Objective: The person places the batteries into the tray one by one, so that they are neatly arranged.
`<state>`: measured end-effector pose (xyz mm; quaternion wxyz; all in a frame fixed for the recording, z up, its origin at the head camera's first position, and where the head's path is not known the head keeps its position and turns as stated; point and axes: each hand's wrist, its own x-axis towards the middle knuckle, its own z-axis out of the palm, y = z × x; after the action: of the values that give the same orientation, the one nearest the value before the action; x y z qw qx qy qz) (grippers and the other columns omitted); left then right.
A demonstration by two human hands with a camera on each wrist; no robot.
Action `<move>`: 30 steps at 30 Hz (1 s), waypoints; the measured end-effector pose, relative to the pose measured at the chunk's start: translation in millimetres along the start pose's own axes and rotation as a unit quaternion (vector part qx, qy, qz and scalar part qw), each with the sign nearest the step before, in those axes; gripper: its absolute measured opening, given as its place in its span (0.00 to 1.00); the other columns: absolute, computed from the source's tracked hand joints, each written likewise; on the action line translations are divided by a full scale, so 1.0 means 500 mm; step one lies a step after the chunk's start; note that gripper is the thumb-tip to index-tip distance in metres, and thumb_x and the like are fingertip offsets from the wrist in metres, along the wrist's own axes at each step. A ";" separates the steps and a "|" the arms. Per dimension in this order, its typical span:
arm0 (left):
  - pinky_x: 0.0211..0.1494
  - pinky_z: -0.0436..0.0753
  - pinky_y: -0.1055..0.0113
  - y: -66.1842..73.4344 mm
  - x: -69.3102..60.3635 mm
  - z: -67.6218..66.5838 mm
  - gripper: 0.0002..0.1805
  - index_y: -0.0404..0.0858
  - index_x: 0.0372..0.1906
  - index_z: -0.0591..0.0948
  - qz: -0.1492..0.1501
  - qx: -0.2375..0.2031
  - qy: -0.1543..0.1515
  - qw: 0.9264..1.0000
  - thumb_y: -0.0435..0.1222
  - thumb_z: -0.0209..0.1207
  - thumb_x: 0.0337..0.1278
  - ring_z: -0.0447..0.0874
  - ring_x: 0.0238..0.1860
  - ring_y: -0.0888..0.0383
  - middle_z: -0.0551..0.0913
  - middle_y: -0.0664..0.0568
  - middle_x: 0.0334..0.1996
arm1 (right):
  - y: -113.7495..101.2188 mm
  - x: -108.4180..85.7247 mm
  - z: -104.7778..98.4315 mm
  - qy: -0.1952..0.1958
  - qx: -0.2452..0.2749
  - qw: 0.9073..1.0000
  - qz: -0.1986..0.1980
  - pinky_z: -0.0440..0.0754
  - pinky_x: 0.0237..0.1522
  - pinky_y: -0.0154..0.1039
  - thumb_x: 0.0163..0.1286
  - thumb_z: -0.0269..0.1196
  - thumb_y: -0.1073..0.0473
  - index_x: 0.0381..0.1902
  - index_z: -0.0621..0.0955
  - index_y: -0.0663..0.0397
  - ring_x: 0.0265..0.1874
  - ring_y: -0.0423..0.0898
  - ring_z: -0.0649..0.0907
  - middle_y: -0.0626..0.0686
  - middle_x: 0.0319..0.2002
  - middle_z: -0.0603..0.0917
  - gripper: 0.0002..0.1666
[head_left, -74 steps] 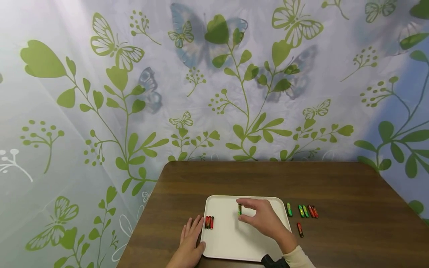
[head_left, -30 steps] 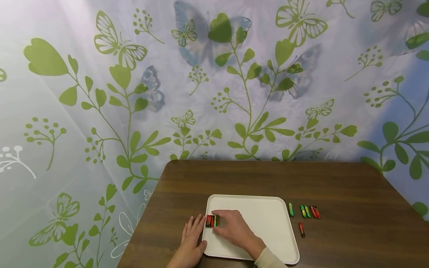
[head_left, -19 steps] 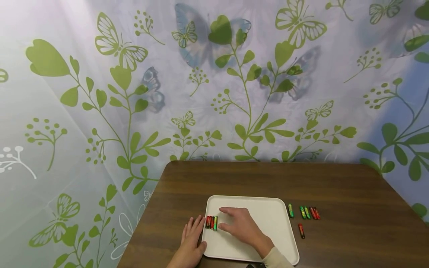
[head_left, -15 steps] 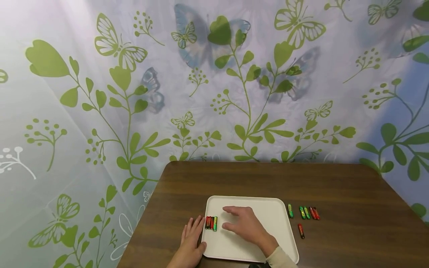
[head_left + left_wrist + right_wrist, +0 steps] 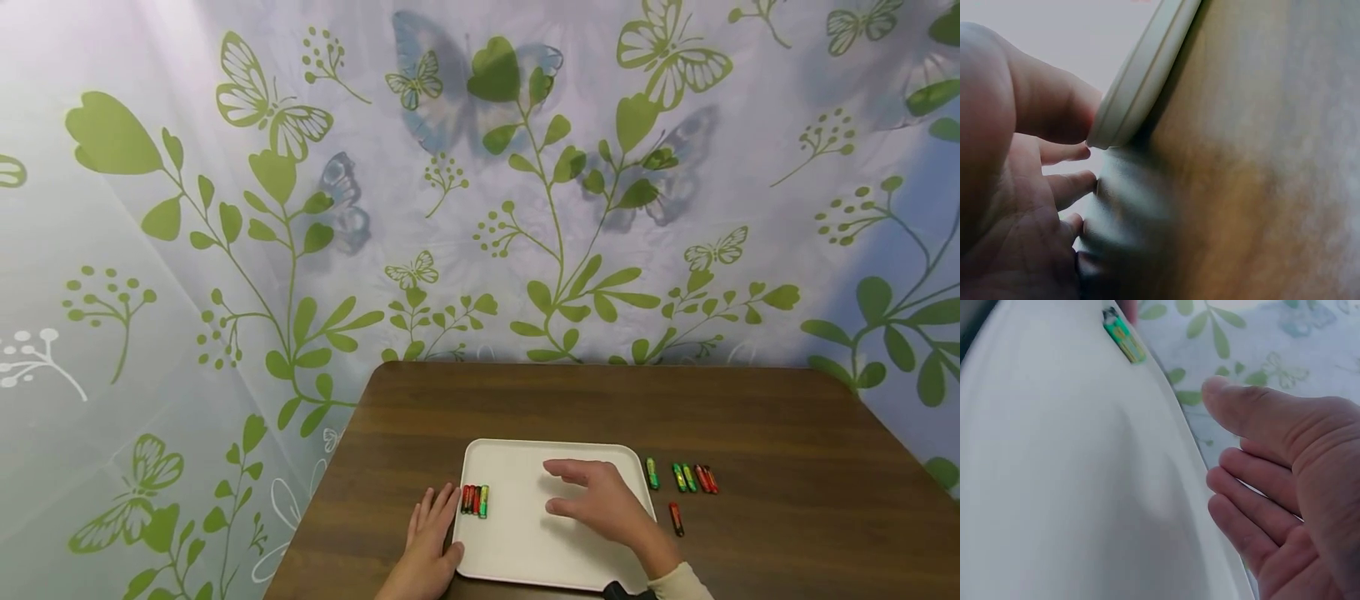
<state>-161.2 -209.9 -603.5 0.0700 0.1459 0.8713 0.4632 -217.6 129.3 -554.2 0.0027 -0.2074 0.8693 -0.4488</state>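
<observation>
On the tray (image 5: 517, 546) — four batteries (image 5: 477, 500)

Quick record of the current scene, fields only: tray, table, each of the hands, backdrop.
tray: white tray; near its left rim, three red-and-black batteries in a row, green battery at the row's right end
table: brown table; right of the tray, lone green battery, green pair, red pair, lone red battery nearer the person
left hand: left hand at tray's left edge, thumb touching rim
right hand: right hand above tray, holding nothing, thumb and fingers apart
backdrop: leaf-and-butterfly print
</observation>
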 end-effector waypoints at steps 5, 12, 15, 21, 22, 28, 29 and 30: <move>0.81 0.22 0.35 -0.001 -0.002 0.002 0.44 0.33 0.87 0.59 -0.004 -0.009 -0.003 1.000 0.30 0.59 0.68 0.29 0.88 0.27 0.51 0.31 0.88 | 0.022 -0.028 -0.033 0.002 0.005 1.000 0.024 0.88 0.60 0.40 0.62 0.83 0.48 0.64 0.89 0.51 0.59 0.56 0.92 0.48 0.61 0.92 0.33; 0.77 0.13 0.68 0.005 -0.005 0.002 0.44 0.35 0.88 0.58 -0.005 -0.020 0.001 1.000 0.30 0.58 0.69 0.28 0.88 0.27 0.50 0.31 0.88 | 0.040 -0.061 -0.075 0.015 -0.009 1.000 0.019 0.87 0.59 0.36 0.62 0.82 0.48 0.63 0.89 0.51 0.59 0.57 0.92 0.48 0.61 0.92 0.32; 0.78 0.16 0.65 0.003 -0.004 0.003 0.43 0.34 0.87 0.59 -0.006 -0.012 0.003 1.000 0.30 0.58 0.69 0.28 0.89 0.29 0.51 0.32 0.89 | 0.045 -0.076 -0.088 0.026 -0.026 0.999 0.010 0.88 0.58 0.36 0.62 0.83 0.49 0.61 0.90 0.50 0.57 0.56 0.92 0.47 0.59 0.93 0.31; 0.81 0.22 0.33 0.001 -0.003 0.004 0.43 0.32 0.87 0.60 -0.011 -0.010 -0.005 1.000 0.30 0.59 0.68 0.29 0.88 0.26 0.52 0.31 0.88 | 0.062 -0.111 -0.117 0.028 -0.069 0.997 -0.001 0.89 0.55 0.36 0.62 0.83 0.45 0.61 0.91 0.49 0.55 0.52 0.93 0.48 0.59 0.93 0.31; 0.81 0.22 0.32 0.000 -0.003 0.004 0.43 0.32 0.87 0.60 -0.013 -0.011 -0.007 1.000 0.31 0.59 0.68 0.30 0.88 0.26 0.51 0.30 0.88 | 0.065 -0.118 -0.123 0.029 -0.074 0.997 -0.002 0.89 0.54 0.36 0.62 0.82 0.45 0.61 0.91 0.49 0.54 0.52 0.94 0.48 0.59 0.93 0.32; 0.81 0.22 0.33 0.002 -0.002 0.003 0.43 0.32 0.87 0.60 -0.009 -0.009 -0.002 1.000 0.31 0.58 0.68 0.30 0.88 0.26 0.52 0.31 0.88 | 0.077 -0.148 -0.169 0.043 -0.083 0.995 0.017 0.89 0.45 0.35 0.62 0.82 0.45 0.63 0.90 0.50 0.51 0.49 0.94 0.51 0.58 0.93 0.33; 0.81 0.22 0.34 0.003 -0.002 0.003 0.43 0.32 0.87 0.60 -0.008 -0.007 0.000 1.000 0.30 0.59 0.68 0.30 0.88 0.26 0.52 0.31 0.88 | 0.078 -0.152 -0.177 0.043 -0.082 0.995 0.026 0.89 0.44 0.34 0.62 0.82 0.46 0.63 0.89 0.49 0.51 0.48 0.94 0.52 0.58 0.93 0.33; 0.81 0.23 0.34 0.004 -0.002 0.003 0.43 0.32 0.87 0.60 -0.007 -0.005 0.001 1.000 0.30 0.59 0.68 0.30 0.88 0.26 0.52 0.31 0.88 | 0.079 -0.156 -0.184 0.042 -0.083 0.995 0.035 0.89 0.44 0.34 0.62 0.82 0.45 0.64 0.89 0.49 0.50 0.47 0.94 0.52 0.59 0.93 0.33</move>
<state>-159.4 -208.3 -602.6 0.0730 0.1392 0.8700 0.4674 -178.1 249.4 -544.3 -0.0351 -0.1570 0.9096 -0.3830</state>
